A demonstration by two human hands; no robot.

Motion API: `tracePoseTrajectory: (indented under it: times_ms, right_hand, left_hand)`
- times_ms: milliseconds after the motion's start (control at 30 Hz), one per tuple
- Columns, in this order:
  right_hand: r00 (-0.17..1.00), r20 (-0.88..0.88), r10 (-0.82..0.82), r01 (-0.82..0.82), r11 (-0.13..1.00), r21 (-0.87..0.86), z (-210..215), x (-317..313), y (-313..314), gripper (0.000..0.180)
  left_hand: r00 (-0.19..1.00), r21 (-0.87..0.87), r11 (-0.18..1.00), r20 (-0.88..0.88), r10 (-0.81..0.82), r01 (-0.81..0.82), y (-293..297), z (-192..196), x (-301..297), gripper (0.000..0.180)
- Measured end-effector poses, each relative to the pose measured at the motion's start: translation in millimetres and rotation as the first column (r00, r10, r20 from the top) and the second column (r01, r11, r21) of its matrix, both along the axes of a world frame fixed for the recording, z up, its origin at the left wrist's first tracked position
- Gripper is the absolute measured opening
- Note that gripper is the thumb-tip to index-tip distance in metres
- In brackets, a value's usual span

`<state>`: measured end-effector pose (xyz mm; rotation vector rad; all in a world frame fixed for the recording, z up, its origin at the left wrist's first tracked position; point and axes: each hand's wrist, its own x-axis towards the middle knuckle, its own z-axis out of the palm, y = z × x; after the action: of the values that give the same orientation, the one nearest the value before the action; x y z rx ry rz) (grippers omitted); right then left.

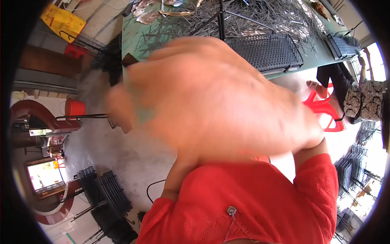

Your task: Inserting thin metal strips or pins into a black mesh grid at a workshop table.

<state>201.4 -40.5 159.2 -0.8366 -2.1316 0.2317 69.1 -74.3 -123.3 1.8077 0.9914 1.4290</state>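
Note:
My right hand (227, 101) fills the middle of the view, very close and smeared by motion. Its back faces up and it stretches leftward; whether its fingers hold anything cannot be made out. Behind it rises my left forearm (178, 173), and the left hand itself is hidden there. Beyond my right hand, a black mesh rack (264, 51) with wire edges lies at the near side of a green table (313, 61). Over the table spreads a heap of thin dark wire pieces (280, 16).
A red plastic chair (321, 107) stands at the right, beside another person (361, 97). More black racks (353, 164) are stacked at the right, and others (107, 189) at the lower left. A red bucket (75, 107) and a yellow sack (63, 22) are at the left.

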Motion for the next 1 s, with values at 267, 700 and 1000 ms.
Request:
tracePoseTrajectory:
  times_ms: [267, 700, 1000]
  right_hand:
    - [0.977, 0.165, -0.134, 0.124, 0.990, 0.072, 40.5, 30.5, -33.2, 0.020]
    - [0.834, -0.364, -0.414, 0.204, 0.846, -0.493, -130.0, 71.9, 100.9, 0.031]
    - [0.778, -0.416, -0.472, 0.312, 0.864, -0.396, -178.4, 50.2, 151.2, 0.032]
  left_hand:
    - [0.838, -0.823, 0.211, 0.545, 0.035, 0.527, 8.8, 55.3, 28.0, 0.016]
    - [0.703, -0.706, 0.226, 0.703, 0.106, 0.671, 38.1, 95.2, 21.1, 0.019]
    - [0.787, -0.809, 0.191, 0.586, 0.195, 0.555, 58.3, 67.9, 18.9, 0.022]
